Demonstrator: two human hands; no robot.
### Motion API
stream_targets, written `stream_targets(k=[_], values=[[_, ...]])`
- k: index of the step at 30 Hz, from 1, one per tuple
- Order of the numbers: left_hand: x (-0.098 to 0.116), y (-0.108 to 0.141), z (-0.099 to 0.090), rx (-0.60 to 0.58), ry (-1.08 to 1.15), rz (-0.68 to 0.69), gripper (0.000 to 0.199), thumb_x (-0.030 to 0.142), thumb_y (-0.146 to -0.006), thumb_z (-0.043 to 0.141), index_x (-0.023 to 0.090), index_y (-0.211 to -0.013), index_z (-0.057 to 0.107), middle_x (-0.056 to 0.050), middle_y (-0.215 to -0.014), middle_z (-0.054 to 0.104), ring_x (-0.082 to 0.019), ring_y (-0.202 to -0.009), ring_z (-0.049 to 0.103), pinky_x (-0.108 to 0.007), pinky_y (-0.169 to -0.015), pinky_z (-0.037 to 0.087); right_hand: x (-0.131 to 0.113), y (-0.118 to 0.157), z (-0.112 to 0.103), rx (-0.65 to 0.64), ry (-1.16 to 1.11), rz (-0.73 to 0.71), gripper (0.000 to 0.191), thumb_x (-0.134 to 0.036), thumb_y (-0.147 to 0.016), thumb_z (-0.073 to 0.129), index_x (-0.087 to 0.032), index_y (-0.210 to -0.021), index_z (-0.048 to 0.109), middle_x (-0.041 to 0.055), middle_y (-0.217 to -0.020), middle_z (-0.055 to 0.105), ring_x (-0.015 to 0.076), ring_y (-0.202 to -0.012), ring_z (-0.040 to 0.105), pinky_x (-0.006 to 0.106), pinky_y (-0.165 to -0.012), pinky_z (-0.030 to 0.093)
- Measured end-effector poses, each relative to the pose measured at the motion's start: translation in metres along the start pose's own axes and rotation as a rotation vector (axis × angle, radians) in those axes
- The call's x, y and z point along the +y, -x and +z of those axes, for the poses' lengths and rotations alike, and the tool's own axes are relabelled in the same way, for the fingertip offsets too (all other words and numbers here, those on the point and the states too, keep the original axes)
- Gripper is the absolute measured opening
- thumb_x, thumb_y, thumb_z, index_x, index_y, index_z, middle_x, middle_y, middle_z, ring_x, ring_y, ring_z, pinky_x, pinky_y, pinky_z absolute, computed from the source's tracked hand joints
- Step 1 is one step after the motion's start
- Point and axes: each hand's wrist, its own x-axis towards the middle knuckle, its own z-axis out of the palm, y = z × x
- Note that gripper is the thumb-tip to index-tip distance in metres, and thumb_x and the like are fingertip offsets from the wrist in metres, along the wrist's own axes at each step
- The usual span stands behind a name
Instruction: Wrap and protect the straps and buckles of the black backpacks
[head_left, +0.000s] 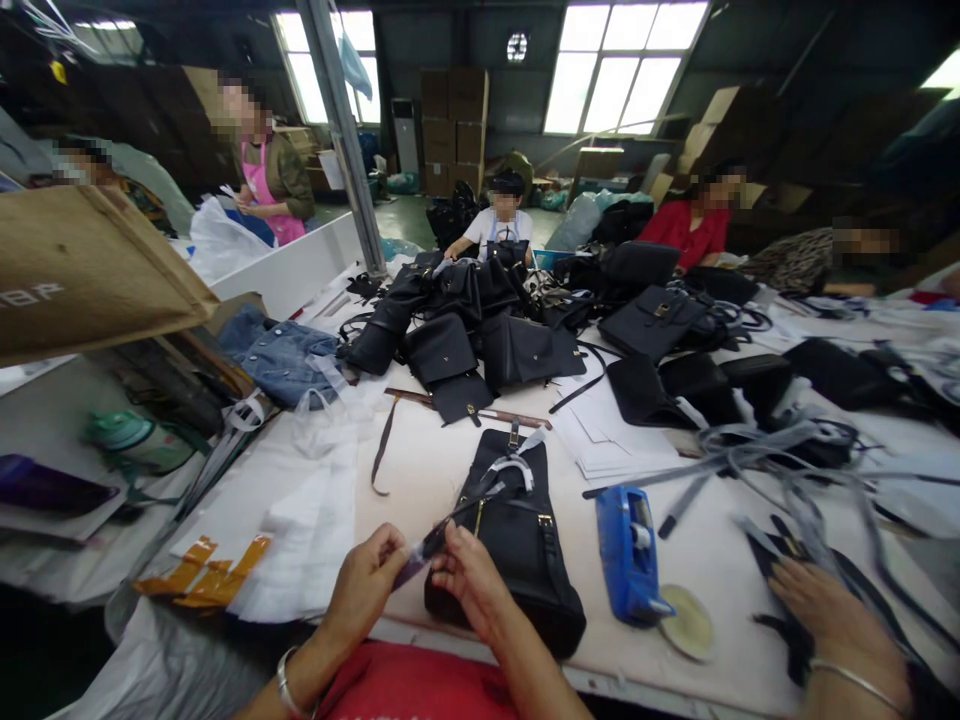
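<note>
A black backpack [517, 550] with gold buckles lies on the table just in front of me, its top pointing away. My left hand [367, 578] is closed in a pinch on a thin black strap [435, 540] with clear plastic film around it. The fingers of my right hand [472, 575] are closed on the same strap, a little further along, over the bag's left side. White wrapping covers the bag's top handle [517, 470]. To the right of the backpack stands a blue tape dispenser [630, 560], beside a yellowish round disc [686, 622].
Black bags [450, 350] are heaped across the far table. A co-worker's hand [832, 600] works at the right among grey straps [780, 440]. Orange tape strips [206, 570], white sheets and a denim garment [281, 350] lie left. Several people sit or stand beyond.
</note>
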Motion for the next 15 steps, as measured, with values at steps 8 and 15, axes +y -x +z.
stream_targets(k=[8, 15], values=[[0.017, -0.001, 0.015, 0.093, -0.337, 0.338, 0.018, 0.031, -0.088, 0.046, 0.021, -0.077, 0.056, -0.003, -0.08, 0.056, -0.02, -0.081, 0.054, -0.029, -0.074, 0.039, 0.018, -0.001, 0.0, -0.055, 0.06, -0.063, 0.053, -0.048, -0.057, 0.083, -0.014, -0.09, 0.059, -0.0008, -0.072, 0.059, 0.0079, -0.054, 0.052, 0.022, -0.052, 0.044], [0.02, -0.013, 0.005, -0.278, 0.198, -0.106, 0.025, 0.043, -0.079, 0.061, 0.018, -0.079, 0.058, 0.001, -0.067, 0.058, -0.016, -0.063, 0.055, -0.026, -0.059, 0.042, 0.004, -0.002, -0.014, -0.047, 0.12, -0.112, 0.042, -0.042, -0.06, 0.082, -0.013, -0.084, 0.063, -0.001, -0.066, 0.059, 0.0087, -0.054, 0.05, 0.022, -0.052, 0.04]])
